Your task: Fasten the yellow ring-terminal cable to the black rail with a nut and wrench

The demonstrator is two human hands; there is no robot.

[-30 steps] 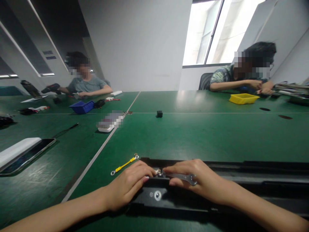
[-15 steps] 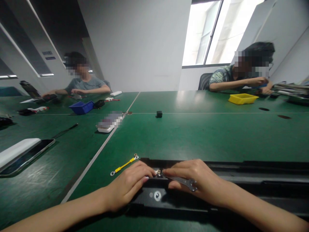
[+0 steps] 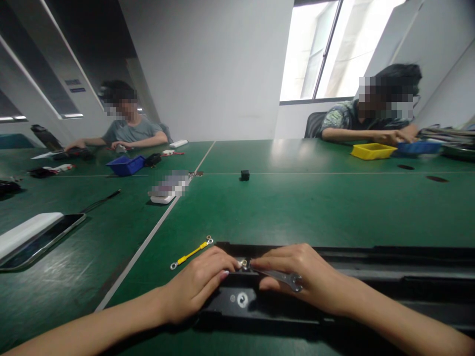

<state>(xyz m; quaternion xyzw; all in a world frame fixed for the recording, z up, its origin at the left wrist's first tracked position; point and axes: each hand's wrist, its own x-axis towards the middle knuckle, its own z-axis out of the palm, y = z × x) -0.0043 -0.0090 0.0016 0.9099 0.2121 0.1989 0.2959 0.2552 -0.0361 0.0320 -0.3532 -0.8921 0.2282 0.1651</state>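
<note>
A long black metal channel (image 3: 278, 309) lies across the table in front of me. Inside its left end a small brass-coloured nut (image 3: 244, 263) shows between my fingertips. My left hand (image 3: 202, 279) is closed, its fingers together and their tips right beside the nut; whatever they pinch is hidden. A steel open-ended wrench (image 3: 284, 279) is held in my right hand (image 3: 309, 277), its free jaw toward me and its other end by the nut. A yellow wire with ring terminals (image 3: 191, 253) lies just beyond my left hand.
On the green table (image 3: 315, 212) are a black cube (image 3: 245, 175), a phone (image 3: 44, 242) and a white device (image 3: 163, 199). Farther off stand a blue bin (image 3: 125, 165) and a yellow bin (image 3: 373, 151). Two people sit across the table.
My hands, the wrench and the channel look practically unmoved. The person at the far right has lowered their hands, and a blue bin now shows beside the yellow one.
</note>
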